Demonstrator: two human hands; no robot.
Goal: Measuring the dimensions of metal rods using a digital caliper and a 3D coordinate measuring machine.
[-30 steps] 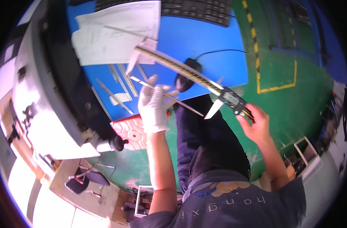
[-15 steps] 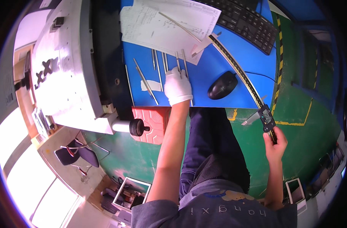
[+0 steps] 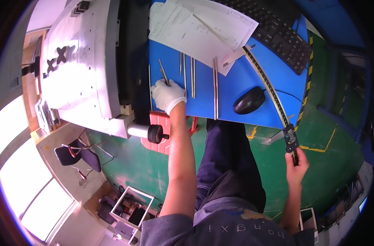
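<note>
My left hand (image 3: 168,95), in a white glove, is at the left of the blue tabletop, its fingers closed around a slim metal rod (image 3: 164,70). The rod's upper part sticks out beyond the fingers; its lower part is hidden by the glove. To the right of this hand lie several more thin rods (image 3: 193,78), with a close pair of rods (image 3: 215,88) farther right. My bare right hand (image 3: 297,166) grips the near end of a long digital caliper (image 3: 267,85) just below its display. The caliper's far jaws reach over the edge of the papers.
Printed sheets (image 3: 183,30) cover the back of the table, a thin rod on them. A black keyboard (image 3: 277,33) and corded mouse (image 3: 249,100) are at the right. A pale machine with a black knob (image 3: 155,134) stands left, above a red plastic step (image 3: 154,146).
My left hand has moved left from the middle rods to the leftmost ones and closed there. Two middle rods now lie side by side. My right hand still holds the caliper.
</note>
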